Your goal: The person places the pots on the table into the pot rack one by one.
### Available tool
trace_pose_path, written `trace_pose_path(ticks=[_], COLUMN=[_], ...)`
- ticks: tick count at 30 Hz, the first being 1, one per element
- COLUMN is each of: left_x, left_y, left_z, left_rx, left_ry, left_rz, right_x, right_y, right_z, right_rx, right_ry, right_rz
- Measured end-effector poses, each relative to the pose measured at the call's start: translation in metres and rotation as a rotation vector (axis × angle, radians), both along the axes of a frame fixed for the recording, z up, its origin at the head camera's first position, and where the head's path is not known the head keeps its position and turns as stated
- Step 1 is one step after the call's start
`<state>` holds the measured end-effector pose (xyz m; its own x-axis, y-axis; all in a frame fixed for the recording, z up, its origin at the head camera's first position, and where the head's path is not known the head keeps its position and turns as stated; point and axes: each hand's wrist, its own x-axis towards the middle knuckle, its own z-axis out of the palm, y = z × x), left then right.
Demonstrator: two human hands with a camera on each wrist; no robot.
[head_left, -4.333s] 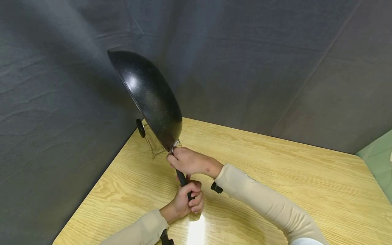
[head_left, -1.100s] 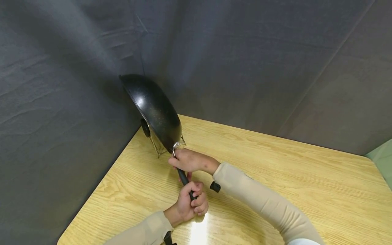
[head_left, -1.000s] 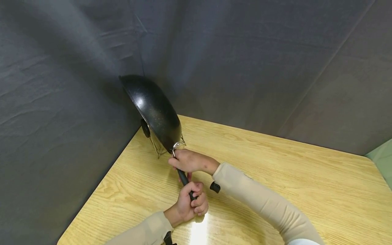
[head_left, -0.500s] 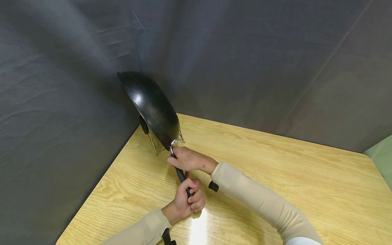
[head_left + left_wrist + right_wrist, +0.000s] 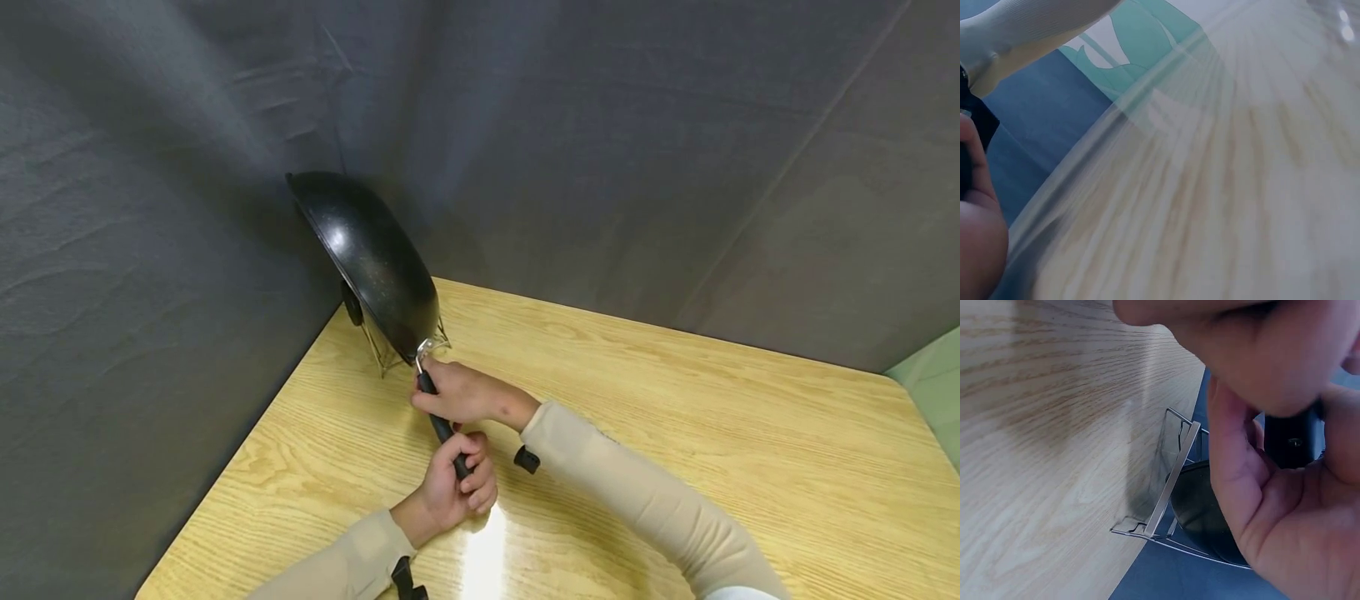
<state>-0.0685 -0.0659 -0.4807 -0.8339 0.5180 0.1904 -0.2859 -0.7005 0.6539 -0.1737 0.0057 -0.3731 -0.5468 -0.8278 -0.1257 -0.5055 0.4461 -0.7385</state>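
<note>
A black wok [image 5: 375, 258] stands tilted on its side, its dark outer bottom facing right. Under it is a thin wire rack [image 5: 1169, 481], and the wok's lower part sits within the rack's wires in the right wrist view. The left hand [image 5: 456, 483] grips the far end of the black handle [image 5: 441, 427], fingers wrapped round it. Higher up, just below the metal handle joint [image 5: 424, 348], the right hand [image 5: 468, 393] holds the same handle with curled fingers. In the left wrist view only part of the left hand [image 5: 982, 237] shows at the edge.
The wooden table [image 5: 675, 417] stretches to the right of the arms. Dark grey cloth walls [image 5: 600, 167] meet in a corner behind the wok. A rounded black piece [image 5: 350, 304] shows beside the wok's rim. Green patterned cloth [image 5: 930, 392] hangs at far right.
Since the oldest frame, the wok has come down and away toward the back corner, onto the rack. Lately it barely moves; the right hand's fingers shift slightly, baring more handle.
</note>
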Motion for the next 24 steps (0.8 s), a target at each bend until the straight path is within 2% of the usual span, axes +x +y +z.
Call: trace_pose_path(ticks=[5,8,13,19,24], left_x=[-0.001,-0.005,-0.014,-0.023,-0.025], left_y=[-0.001,0.000,-0.001,-0.004,-0.012], left_z=[0.003,0.006,0.008,0.010,0.014], left_rx=[-0.190,-0.240,-0.321,-0.520,-0.603], left_ry=[-0.116,-0.140,-0.139,-0.144,-0.097], left_rz=[0.087,0.125,0.144,0.159,0.136], right_x=[-0.003,-0.005,-0.009,-0.011,-0.013], right_y=[0.006,0.009,0.017,0.027,0.028], right_z=[-0.002,-0.003,-0.004,-0.004,-0.004], right_rx=[0.015,0.025,0.012,-0.009,0.009], right_ry=[0.019,0.049,0.050,-0.022,0.003], right_rz=[0.013,0.022,0.025,0.017,0.014])
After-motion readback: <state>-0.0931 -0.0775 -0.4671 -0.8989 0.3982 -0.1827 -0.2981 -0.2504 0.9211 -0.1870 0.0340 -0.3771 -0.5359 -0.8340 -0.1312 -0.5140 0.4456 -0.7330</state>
